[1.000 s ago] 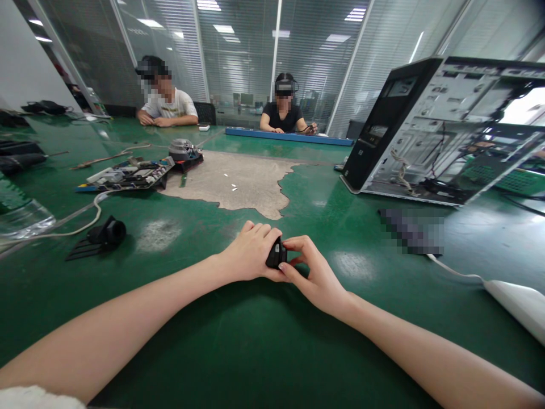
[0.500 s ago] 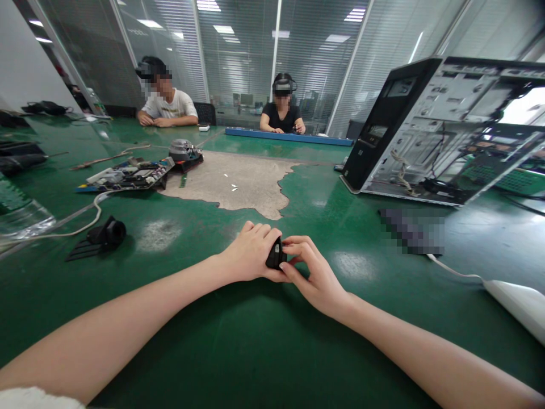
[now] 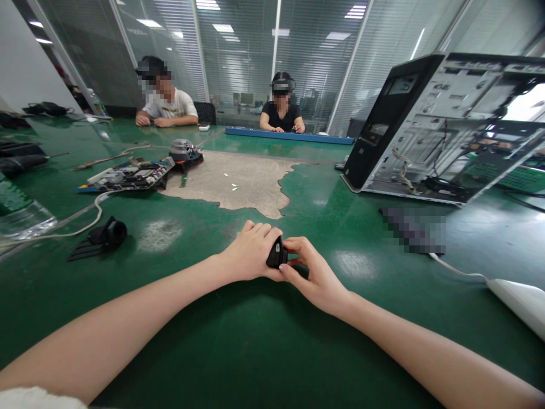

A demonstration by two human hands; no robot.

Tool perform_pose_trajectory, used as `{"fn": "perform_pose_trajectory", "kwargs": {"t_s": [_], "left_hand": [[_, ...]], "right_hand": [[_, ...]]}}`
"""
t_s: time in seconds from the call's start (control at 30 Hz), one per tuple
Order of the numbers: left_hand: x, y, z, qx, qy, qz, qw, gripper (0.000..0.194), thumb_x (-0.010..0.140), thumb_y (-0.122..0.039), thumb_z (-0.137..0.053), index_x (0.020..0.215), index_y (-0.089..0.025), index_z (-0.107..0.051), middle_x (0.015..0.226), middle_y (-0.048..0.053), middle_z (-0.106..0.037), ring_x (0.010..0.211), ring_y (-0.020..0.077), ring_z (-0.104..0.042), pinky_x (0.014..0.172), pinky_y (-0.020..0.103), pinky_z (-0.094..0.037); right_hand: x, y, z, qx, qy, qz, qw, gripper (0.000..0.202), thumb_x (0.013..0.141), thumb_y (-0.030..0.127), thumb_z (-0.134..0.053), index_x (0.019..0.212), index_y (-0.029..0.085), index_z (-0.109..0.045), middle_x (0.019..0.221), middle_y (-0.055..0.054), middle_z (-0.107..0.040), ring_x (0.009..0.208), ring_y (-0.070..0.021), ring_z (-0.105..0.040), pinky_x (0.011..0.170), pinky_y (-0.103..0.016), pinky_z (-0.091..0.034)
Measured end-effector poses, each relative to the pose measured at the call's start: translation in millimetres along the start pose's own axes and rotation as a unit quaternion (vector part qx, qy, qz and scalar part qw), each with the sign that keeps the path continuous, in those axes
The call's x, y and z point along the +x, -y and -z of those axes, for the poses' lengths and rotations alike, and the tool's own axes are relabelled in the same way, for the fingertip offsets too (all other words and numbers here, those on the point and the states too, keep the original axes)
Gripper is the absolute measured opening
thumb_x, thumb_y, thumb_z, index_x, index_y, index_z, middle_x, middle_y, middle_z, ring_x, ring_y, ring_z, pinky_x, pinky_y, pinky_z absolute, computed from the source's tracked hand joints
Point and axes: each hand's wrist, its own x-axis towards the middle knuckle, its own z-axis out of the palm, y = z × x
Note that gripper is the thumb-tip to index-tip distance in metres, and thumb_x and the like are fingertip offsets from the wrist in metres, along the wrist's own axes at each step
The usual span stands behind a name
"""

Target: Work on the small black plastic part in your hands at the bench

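Protruding from left hand, black device

Co-worker in black, one hand drawn inward, closer in than a second ago

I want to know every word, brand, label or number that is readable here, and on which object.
No text is legible.
Black-fronted metal computer tower: front badge, too small.
White short-sleeved shirt: chest print, blurred.
Clear plastic bottle with green label: unreadable.
Transparent glass wall: faint marks, unreadable.
Small black object held by left hand and right hand: pale mark, too small.
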Motion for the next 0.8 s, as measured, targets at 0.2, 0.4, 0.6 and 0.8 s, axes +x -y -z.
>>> {"fn": "perform_pose_trajectory", "kwargs": {"t_s": [0.2, 0.4, 0.6, 0.8], "left_hand": [[0.9, -0.8, 0.6, -0.005, -0.002, 0.001, 1.0, 0.066, 0.061, -0.069, -0.051, 0.096, -0.013, -0.049, 0.087, 0.008, -0.055, 0.08, 0.0244, -0.051, 0.072, 0.036, -0.03], [0.7, 0.6, -0.9, -0.007, -0.003, 0.001, 1.0, 0.069, 0.06, -0.071, -0.051, 0.098, -0.013, -0.048, 0.088, 0.008, -0.055, 0.081, 0.0243, -0.05, 0.074, 0.036, -0.03], [1.2, 0.7, -0.7, 0.004, 0.001, -0.002, 1.0, 0.063, 0.063, -0.066, -0.053, 0.096, -0.013, -0.048, 0.087, 0.007, -0.054, 0.079, 0.0236, -0.05, 0.071, 0.036, -0.03], [2.1, 0.4, 0.0, -0.011, 0.007, 0.006, 1.0, 0.069, 0.059, -0.071, -0.051, 0.097, -0.014, -0.048, 0.087, 0.007, -0.054, 0.08, 0.024, -0.05, 0.072, 0.037, -0.03]], "right_hand": [[1.8, 0.8, 0.9, -0.032, -0.024, 0.01, 0.999, 0.021, 0.082, 0.019, -0.049, 0.103, 0.023, -0.046, 0.103, -0.007, -0.048, 0.095, -0.0192, -0.052, 0.073, -0.035, -0.053], [2.3, -2.2, 0.4, -0.002, 0.0, -0.031, 1.0, 0.032, 0.082, 0.018, -0.049, 0.112, 0.023, -0.041, 0.104, -0.007, -0.049, 0.095, -0.019, -0.054, 0.075, -0.036, -0.054], [1.7, 1.5, 2.6, -0.013, -0.009, 0.013, 1.0, 0.023, 0.08, 0.019, -0.052, 0.103, 0.024, -0.048, 0.107, -0.007, -0.046, 0.098, -0.0197, -0.051, 0.077, -0.036, -0.053], [2.4, -0.3, 1.7, -0.006, -0.028, -0.001, 1.0, 0.024, 0.081, 0.017, -0.05, 0.103, 0.024, -0.045, 0.105, -0.006, -0.047, 0.098, -0.0198, -0.051, 0.075, -0.036, -0.053]]}}
